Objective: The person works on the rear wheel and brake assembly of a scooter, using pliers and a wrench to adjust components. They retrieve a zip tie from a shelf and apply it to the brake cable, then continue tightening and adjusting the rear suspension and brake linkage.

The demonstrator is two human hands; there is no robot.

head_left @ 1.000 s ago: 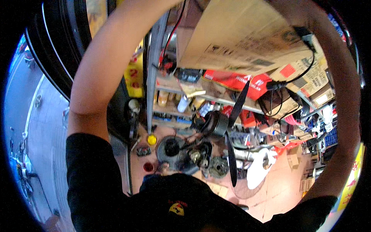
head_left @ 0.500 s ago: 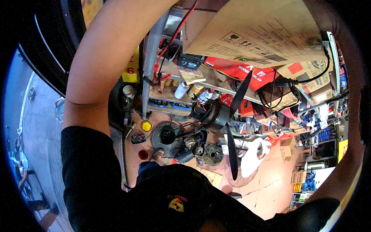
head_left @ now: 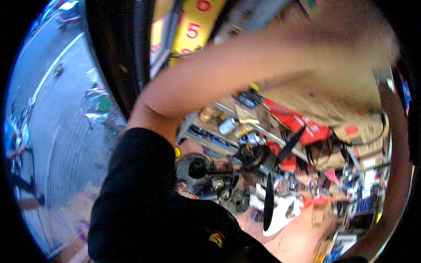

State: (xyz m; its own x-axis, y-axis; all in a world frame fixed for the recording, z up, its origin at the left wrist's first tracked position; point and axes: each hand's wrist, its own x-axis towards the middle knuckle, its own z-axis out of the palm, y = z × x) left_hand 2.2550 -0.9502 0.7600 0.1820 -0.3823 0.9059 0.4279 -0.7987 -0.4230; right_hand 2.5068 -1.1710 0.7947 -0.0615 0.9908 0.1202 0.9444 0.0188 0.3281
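My left forearm is now swinging across the cardboard box, masking it, and heavy blur is preventing me from telling what the hands are holding.

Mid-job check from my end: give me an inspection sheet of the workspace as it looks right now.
Surface: metal-edged brown shelf, loaded; reddish tiled floor below.
Job's things: large brown cardboard box, partly hidden by the person's bare left forearm; black two-bladed fan below it.
Clutter: flat red package with white print and white cylindrical can on the shelf; curved white panel behind the fan's lower blade.
Hands: left hand blurred, hold cannot be told; right hand not in view.
Cables: looped black cord beside the red package, blurred.
Surroundings: grey paving at left; yellow sign with red characters at top.
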